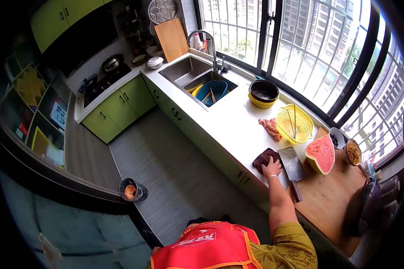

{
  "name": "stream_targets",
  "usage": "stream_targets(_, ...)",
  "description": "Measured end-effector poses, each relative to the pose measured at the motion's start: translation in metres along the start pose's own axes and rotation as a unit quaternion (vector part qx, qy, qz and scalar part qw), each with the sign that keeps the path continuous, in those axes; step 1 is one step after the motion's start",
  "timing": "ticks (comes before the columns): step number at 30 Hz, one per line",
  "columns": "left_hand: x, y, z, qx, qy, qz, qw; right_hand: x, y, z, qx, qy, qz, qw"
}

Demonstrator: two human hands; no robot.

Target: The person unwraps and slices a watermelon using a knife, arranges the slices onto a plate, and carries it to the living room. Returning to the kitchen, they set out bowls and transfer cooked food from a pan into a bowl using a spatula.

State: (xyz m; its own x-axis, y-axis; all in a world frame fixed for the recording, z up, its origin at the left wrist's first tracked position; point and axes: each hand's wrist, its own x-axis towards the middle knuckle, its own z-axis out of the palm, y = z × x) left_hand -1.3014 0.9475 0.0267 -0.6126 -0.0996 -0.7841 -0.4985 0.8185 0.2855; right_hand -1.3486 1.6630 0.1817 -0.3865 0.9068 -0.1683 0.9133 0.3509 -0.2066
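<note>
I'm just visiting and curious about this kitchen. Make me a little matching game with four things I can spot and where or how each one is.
1. Right hand
2. Cleaver
3. Watermelon
4. Blue basin

A. In the sink
B. Between the dark cloth and the watermelon
C. Resting on the dark cloth
D. Cut open, red inside

Pairs: 1-C, 2-B, 3-D, 4-A

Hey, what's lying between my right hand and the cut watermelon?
The cleaver lies between your right hand and the watermelon, as the head view shows.
</note>
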Motion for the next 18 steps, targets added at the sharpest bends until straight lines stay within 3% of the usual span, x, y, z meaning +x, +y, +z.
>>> stream_targets(4, 0.027, 0.045, -0.020, -0.007, -0.035, 0.011, 0.999, 0.055, -0.001, 0.063, 0.244, 0.119, -0.116, 0.955)
stream_targets(6, 0.052, 0.079, -0.036, -0.008, -0.043, 0.049, 0.998, 0.075, -0.011, 0.066, 0.420, 0.031, -0.067, 0.905)
stream_targets(10, 0.108, 0.187, -0.075, -0.059, -0.032, 0.174, 0.982, 0.065, -0.048, 0.059, 0.520, 0.012, -0.040, 0.853)
stream_targets(12, 0.123, 0.256, -0.094, -0.107, -0.022, 0.245, 0.963, 0.017, -0.080, 0.021, 0.460, 0.018, -0.091, 0.883)
stream_targets(13, 0.130, 0.289, -0.102, -0.129, -0.017, 0.279, 0.952, 0.013, -0.077, 0.032, 0.271, 0.001, -0.117, 0.956)
stream_targets(14, 0.121, 0.328, -0.117, -0.127, -0.020, 0.290, 0.948, 0.002, -0.086, 0.025, 0.202, -0.050, -0.168, 0.964)
stream_targets(16, 0.125, 0.367, -0.123, -0.135, -0.022, 0.300, 0.944, -0.002, -0.104, 0.054, 0.044, 0.046, -0.233, 0.970)
stream_targets(18, 0.153, 0.383, -0.126, -0.049, -0.007, 0.339, 0.940, 0.013, -0.136, 0.072, 0.037, 0.061, -0.222, 0.972)
